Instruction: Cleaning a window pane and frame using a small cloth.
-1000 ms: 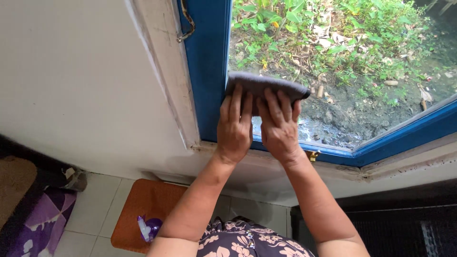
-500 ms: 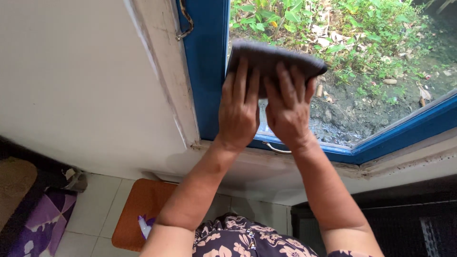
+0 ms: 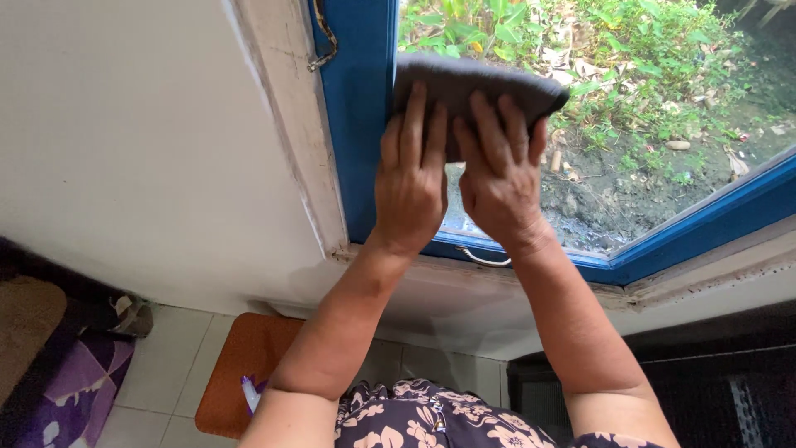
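A: Hands, both ours, lie flat on a folded dark grey cloth [image 3: 477,87]. The left hand [image 3: 409,187] and the right hand [image 3: 497,187] sit side by side, palms down, fingers stretched out and spread over the cloth's lower half, pressing it against the window glass [image 3: 663,124]. Neither hand curls round the cloth.

B: What borders the hands?

A: Just left of our left hand runs the upright of the blue window frame [image 3: 361,124]; the cloth's left end touches it. Further left we see a white frame edge with a metal hook latch [image 3: 325,37], then a pale wall [image 3: 124,141]. Below our wrists lies the blue bottom rail with a small metal handle [image 3: 481,257].

B: Anything in the way?

A: Our fingers hide the cloth's lower half. Beyond the glass, above and right of our hands, we see green plants and muddy ground [image 3: 630,75].

B: And beneath the forearms?

A: White floor tiles, an orange mat [image 3: 236,373] bearing a purple spray bottle [image 3: 251,396] half hidden by our left arm, and a purple patterned fabric [image 3: 75,390] far to the left.
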